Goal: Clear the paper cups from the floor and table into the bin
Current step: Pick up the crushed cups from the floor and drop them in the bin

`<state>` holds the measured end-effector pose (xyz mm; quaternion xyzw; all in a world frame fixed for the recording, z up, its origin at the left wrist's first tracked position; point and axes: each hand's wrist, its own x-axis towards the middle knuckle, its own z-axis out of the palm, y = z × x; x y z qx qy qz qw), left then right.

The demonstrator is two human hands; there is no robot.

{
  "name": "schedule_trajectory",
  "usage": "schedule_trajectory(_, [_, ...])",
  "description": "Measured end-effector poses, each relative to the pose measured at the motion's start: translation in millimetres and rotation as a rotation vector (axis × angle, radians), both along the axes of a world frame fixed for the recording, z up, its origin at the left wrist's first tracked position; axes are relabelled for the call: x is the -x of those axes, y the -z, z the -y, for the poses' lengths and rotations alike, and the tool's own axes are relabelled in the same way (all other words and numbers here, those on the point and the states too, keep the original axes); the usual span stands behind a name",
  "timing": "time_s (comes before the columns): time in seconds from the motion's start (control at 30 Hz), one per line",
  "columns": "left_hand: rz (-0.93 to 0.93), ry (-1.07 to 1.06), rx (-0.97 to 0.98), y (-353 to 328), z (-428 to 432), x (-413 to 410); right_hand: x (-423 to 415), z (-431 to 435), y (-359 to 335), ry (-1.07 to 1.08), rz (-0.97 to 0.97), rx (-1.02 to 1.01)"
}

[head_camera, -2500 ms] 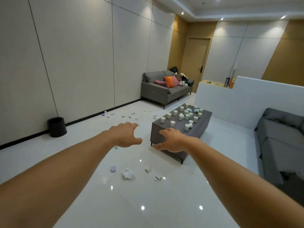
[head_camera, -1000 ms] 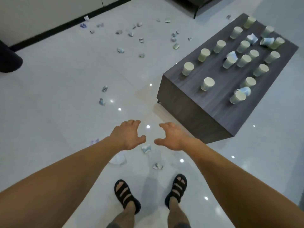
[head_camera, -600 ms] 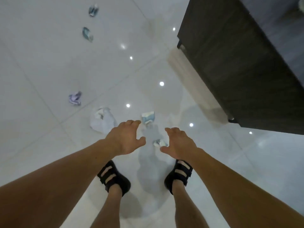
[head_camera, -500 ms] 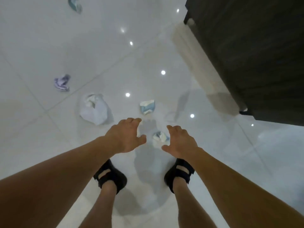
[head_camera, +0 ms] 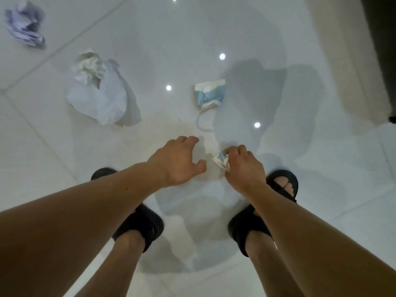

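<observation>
One crushed cup (head_camera: pixel 220 160) sits low by the floor, pinched in right hand (head_camera: pixel 244 168). A flat cup (head_camera: pixel 210 94) lies just far of both hands, rim far, a bit nearer left hand (head_camera: pixel 177 161), which is spread and empty. White wad (head_camera: pixel 100 88) far left.

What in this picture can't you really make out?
Head view, the only one:
1. Crushed cup: mostly hidden by the right hand gripping it.
2. Table: only a dark strip shows, cut off by the right edge; its top is unseen.
3. Bin: outside the frame.
4. Left sandal: largely covered by the left arm.
</observation>
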<state>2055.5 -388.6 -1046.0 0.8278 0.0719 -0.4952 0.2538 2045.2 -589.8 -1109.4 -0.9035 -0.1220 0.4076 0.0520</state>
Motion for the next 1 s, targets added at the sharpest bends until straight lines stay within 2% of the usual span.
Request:
schedule_trajectory(0.1, [-0.013, -0.095, 0.070, -7.7, 1.0, 1.9, -8.2, -19.2, -17.1, 0.110, 0.031, -0.186])
schedule_trajectory(0.23, [-0.058, -0.411, 0.264, -24.6, -9.1, -12.9, -26.9, -55.7, -54.1, 0.154, 0.186, -0.602])
schedule_trajectory(0.37, [-0.054, -0.534, 0.283, -32.9, -32.1, -27.5, -47.5, -73.9, -68.7, 0.125, 0.203, -0.744])
schedule_trajectory(0.47, [0.026, -0.496, 0.164, -27.4, -52.1, -27.3, -63.8, -75.0, -58.2, -0.025, 0.167, -0.663])
schedule_trajectory(0.57, [0.111, -0.418, -0.082, -11.2, -74.1, -17.5, -93.0, -75.0, -33.1, -0.161, 0.283, -0.388])
schedule_trajectory(0.63, [0.128, -0.443, -0.146, 0.4, -84.1, -7.9, -112.5, -79.3, -11.7, -0.223, 0.328, -0.196])
schedule_trajectory(0.7, [0.141, -0.438, -0.158, 9.8, -88.0, 0.9, -125.7, -86.4, 9.9, -0.259, 0.259, -0.090])
schedule_trajectory(0.87, [0.167, -0.467, -0.102, 5.0, -87.1, 0.9, -116.7, -91.9, 15.0, -0.213, 0.188, -0.085])
schedule_trajectory(1.0, [0.279, -0.479, -0.099, -39.3, -89.7, -19.5, -103.5, -100.2, -39.1, -0.058, 0.172, -0.182])
